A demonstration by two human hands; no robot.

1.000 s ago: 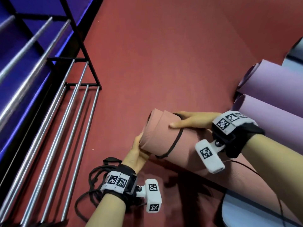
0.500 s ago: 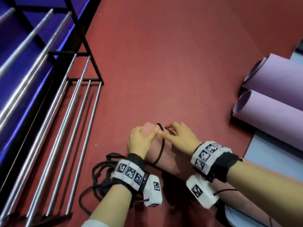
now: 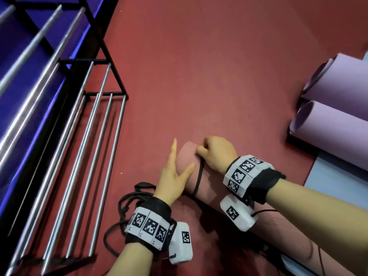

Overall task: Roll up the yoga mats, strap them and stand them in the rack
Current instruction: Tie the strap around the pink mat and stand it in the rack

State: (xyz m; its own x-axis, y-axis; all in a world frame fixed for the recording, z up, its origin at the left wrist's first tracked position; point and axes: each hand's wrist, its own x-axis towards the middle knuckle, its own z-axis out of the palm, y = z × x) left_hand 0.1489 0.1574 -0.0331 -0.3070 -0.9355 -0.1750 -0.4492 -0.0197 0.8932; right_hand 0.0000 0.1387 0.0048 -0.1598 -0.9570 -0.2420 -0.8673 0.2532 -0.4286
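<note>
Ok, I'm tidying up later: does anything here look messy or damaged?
Only the black straps, lying in a loose tangle on the floor by the left hand, near the rack. Nothing looks damaged.

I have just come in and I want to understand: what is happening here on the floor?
A person is strapping a rolled pink mat on the red floor. The left hand rests open against the roll's end; the right hand pinches the black strap looped around it. Two rolled purple mats lie to the right. The metal rack stands to the left; the pink mat is not in it yet.
</note>
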